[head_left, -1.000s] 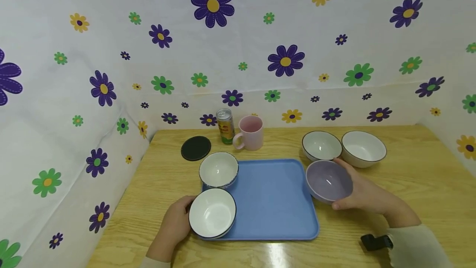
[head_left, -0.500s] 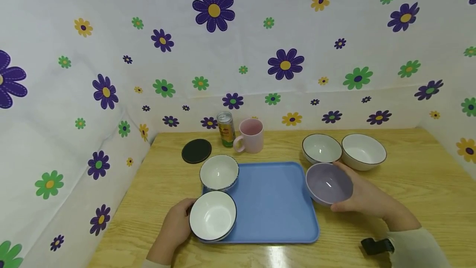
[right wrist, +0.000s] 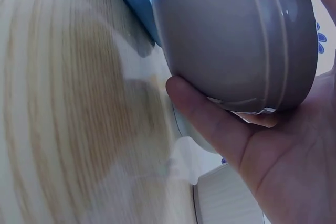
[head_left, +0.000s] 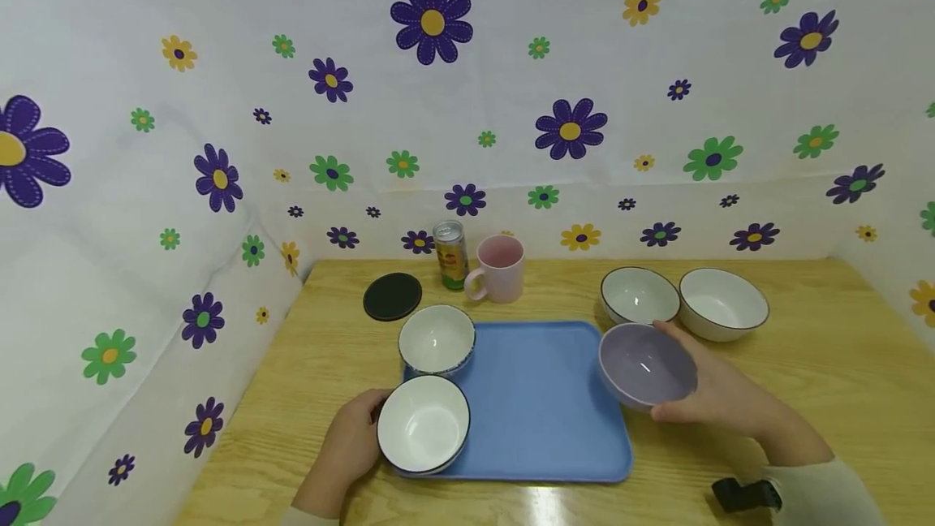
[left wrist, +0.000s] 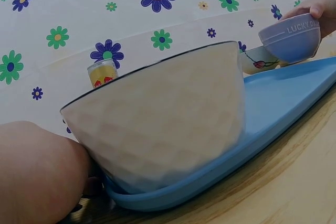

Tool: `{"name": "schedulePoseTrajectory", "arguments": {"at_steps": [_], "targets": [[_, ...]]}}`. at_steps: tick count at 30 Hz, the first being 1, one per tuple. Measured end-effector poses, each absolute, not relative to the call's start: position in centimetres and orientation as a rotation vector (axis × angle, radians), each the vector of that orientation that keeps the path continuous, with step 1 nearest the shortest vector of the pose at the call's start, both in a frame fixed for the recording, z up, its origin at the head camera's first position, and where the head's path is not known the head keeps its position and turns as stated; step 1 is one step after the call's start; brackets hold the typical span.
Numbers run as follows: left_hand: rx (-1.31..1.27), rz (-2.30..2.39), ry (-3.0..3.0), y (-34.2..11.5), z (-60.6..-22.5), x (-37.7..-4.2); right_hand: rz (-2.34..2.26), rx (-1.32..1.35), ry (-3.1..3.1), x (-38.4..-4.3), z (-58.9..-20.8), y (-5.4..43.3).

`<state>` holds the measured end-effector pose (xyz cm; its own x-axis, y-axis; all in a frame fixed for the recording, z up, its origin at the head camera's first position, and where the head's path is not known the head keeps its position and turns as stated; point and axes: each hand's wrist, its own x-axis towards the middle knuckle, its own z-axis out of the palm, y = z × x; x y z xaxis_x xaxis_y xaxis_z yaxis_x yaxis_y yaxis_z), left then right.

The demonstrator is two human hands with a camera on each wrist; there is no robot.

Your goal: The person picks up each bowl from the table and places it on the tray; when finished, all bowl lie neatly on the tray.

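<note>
In the head view my right hand grips a purple bowl at its right side, thumb at the near side and fingers at the far side. The bowl overlaps the right rim of a blue tray; the right wrist view shows its outer wall raised off the table. My left hand is at the left of a white, dark-rimmed bowl on the tray's near left corner. Its fingertips are hidden, so whether they hold the bowl or the tray's edge is unclear. Behind stands another white bowl, speckled outside.
Two white bowls, one on the left and one on the right, stand side by side behind the purple bowl. At the back are a drink can, a pink mug and a black round coaster. A flowered sheet encloses the table.
The head view has shifted slightly. My right hand has brought the purple bowl a little left, further over the tray's edge. The left hand has stayed beside the white bowl.
</note>
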<state>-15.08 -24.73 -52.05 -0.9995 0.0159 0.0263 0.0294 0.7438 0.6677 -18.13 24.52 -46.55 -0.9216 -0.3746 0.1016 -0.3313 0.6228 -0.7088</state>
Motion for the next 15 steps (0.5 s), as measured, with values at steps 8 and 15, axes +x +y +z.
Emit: {"name": "schedulePoseTrajectory", "arguments": {"at_steps": [8, 15], "targets": [[-0.015, -1.124, -2.917, -24.6, -52.3, -15.1, -1.256, -0.604, 2.794, -17.9, -46.4, 23.4], [-0.024, -1.112, -2.915, -24.6, -52.2, -15.3, -1.278, -0.623, 2.812, -18.2, -46.0, 22.2]]}}
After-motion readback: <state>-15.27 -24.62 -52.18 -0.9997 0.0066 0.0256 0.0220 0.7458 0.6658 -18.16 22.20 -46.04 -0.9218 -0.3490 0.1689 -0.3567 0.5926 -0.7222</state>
